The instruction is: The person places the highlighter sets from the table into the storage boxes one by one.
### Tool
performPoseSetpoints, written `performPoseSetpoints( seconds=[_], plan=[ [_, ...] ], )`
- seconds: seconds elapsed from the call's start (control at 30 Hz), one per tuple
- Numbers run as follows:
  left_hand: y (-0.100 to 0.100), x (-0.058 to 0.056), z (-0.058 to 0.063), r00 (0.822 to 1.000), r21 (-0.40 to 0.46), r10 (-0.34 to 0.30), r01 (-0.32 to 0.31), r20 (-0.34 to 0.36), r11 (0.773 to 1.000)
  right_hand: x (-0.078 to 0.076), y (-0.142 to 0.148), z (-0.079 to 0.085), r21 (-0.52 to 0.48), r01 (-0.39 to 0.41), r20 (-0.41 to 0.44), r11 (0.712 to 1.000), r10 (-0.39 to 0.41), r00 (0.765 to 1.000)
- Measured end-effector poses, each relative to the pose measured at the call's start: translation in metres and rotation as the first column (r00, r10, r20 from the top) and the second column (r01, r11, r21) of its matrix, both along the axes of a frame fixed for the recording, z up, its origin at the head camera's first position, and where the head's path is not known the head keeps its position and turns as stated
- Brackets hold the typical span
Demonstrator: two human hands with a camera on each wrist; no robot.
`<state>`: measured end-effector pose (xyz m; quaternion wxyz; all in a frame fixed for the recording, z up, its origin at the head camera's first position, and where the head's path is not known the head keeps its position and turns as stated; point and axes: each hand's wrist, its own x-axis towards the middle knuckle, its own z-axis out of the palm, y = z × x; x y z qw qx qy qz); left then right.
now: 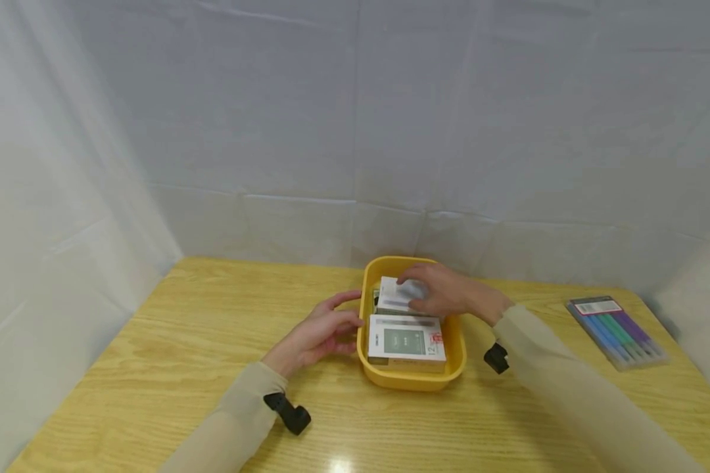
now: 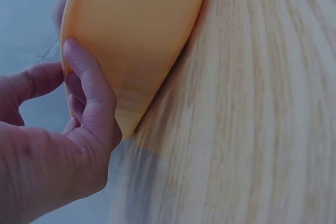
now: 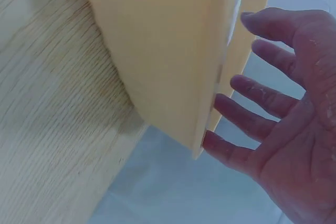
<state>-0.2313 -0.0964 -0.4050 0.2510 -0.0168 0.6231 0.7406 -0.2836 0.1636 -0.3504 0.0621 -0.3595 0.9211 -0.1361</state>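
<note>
A yellow plastic bin (image 1: 414,381) stands on the wooden table. In its near half lies a white box (image 1: 405,341) with a grey-green panel and red print. Behind it is a second white box (image 1: 393,295), partly covered by my right hand (image 1: 444,289). That hand reaches over the bin; in the right wrist view its fingers (image 3: 247,114) are spread loosely at the rim, gripping nothing visible. My left hand (image 1: 325,328) is at the bin's left side, fingertips touching the rim and outer wall, as the left wrist view shows.
A clear pack of coloured pens (image 1: 618,332), blue, green and purple, lies at the table's right side. Pale sheeting (image 1: 355,131) hangs behind the table and at both sides. The bin stands close to the table's back edge.
</note>
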Motion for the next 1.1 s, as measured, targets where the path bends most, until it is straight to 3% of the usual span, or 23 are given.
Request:
performPoseSetpoints(
  seconds=[0.57,1.1],
  plan=[
    [0.001,-0.002,-0.001,1.0,-0.013,0.003,-0.003,0.002,1.0,0.028,0.026,0.0,-0.064,0.011,-0.194,0.998,-0.024,0.981],
    [0.001,-0.001,-0.002,1.0,-0.006,0.004,-0.004,0.005,1.0,0.053,0.056,-0.001,-0.124,0.136,-0.263,0.983,-0.164,0.951]
  ],
)
